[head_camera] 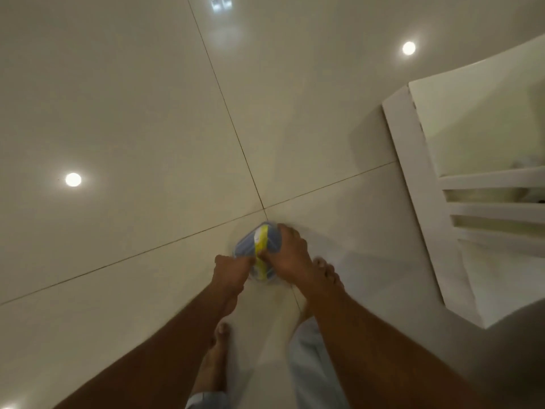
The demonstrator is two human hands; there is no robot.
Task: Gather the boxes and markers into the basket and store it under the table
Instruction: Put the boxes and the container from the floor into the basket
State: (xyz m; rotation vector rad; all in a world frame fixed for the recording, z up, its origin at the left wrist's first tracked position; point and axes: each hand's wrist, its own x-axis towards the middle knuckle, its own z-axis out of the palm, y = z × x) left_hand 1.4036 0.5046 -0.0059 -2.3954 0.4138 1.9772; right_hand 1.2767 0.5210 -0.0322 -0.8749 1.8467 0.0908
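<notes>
Fingers (259,256) round blurry blue-yellow box (259,246), glossy tiles (132,128).

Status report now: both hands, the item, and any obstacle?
Left hand and right hand both gripping blue-yellow container above floor. Basket not in view. White furniture at right, clear of hands.

I look down on a glossy tiled floor (132,113) where my left grip (233,268) and right grip (290,253) both close on a blue box (250,243) with a yellow band, held low near the crossing of two tile seams. Bare feet show below the arms. A white slatted chair (418,178) stands at the right edge.
</notes>
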